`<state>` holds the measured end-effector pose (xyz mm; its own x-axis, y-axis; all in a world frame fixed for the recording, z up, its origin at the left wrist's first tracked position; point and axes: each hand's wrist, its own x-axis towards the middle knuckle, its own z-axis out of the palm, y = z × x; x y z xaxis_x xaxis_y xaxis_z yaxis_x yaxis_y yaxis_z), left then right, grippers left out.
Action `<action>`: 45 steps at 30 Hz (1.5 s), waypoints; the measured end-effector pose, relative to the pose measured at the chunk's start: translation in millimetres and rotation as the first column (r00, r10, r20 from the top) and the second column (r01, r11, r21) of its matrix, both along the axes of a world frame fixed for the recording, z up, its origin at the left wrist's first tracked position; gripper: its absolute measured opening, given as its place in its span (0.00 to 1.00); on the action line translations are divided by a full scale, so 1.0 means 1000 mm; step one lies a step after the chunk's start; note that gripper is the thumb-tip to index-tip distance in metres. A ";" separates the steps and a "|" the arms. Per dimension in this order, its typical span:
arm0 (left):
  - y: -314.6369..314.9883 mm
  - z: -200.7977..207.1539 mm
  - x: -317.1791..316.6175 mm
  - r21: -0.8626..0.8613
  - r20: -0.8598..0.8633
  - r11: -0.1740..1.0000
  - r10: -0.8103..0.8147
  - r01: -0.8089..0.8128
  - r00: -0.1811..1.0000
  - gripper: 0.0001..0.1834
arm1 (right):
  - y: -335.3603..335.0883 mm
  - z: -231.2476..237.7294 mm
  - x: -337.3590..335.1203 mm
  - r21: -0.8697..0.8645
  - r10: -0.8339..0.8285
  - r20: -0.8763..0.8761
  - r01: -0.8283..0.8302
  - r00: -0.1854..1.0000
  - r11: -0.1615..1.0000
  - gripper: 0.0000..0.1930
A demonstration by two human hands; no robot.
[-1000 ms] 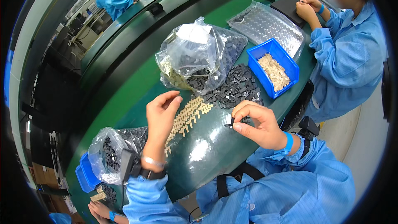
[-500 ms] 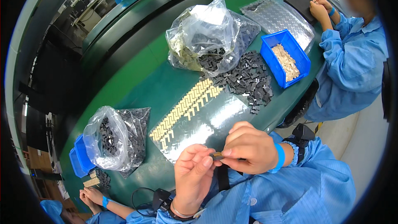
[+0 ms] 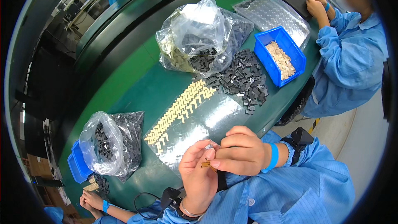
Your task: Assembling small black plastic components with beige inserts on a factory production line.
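Observation:
My left hand [image 3: 200, 178], palm up, pinches a small grey part [image 3: 209, 146] that shows at its fingertips. My right hand [image 3: 242, 152] meets it from the right, its thumb and finger closed on a thin brown strip piece [image 3: 205, 164] lying beside my left thumb. Fingers cover most of both small things. Just beyond my hands lies a clear sheet [image 3: 188, 137] bearing slanted rows of pale yellow pieces [image 3: 174, 114]. Some rows have gaps toward the near side. A heap of small dark grey parts [image 3: 244, 79] sits past the sheet's far right end.
A large clear bag [image 3: 199, 37] of dark parts stands behind the heap, and a smaller bag [image 3: 120, 143] is at left. One blue bin [image 3: 265, 58] holds tan pieces; another blue bin [image 3: 78, 164] stands far left. Co-workers' hands appear at right [image 3: 317, 6] and lower left [image 3: 91, 199].
My right hand has shifted slightly, its fingers now over my left fingertips. The dark part seen between my hands is mostly covered; a brown strip and grey part now show. The view has shifted a little.

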<state>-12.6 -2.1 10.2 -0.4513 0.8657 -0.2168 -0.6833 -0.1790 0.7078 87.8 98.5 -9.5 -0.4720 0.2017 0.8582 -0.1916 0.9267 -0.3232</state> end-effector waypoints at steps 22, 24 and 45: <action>-0.002 -0.009 -0.008 -0.144 -0.349 0.989 -0.067 0.017 0.935 0.15 | 0.015 -0.005 0.010 -0.925 0.434 -0.157 -0.286 0.887 0.249 0.03; -0.003 -0.009 -0.009 -0.147 -0.365 0.989 -0.058 0.004 0.929 0.14 | 0.014 -0.007 0.010 -0.936 0.447 -0.157 -0.277 0.881 0.218 0.03; -0.008 -0.007 -0.010 -0.159 -0.529 0.987 -0.113 0.033 0.841 0.14 | 0.008 -0.002 0.007 -0.967 0.366 -0.142 -0.207 0.920 0.146 0.06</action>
<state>-22.3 -9.9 3.6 -0.4681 0.8801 -0.0792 -0.1979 -0.0170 0.9801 94.6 106.1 -11.9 -0.7620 0.6455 0.0520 -0.2606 -0.2321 -0.9371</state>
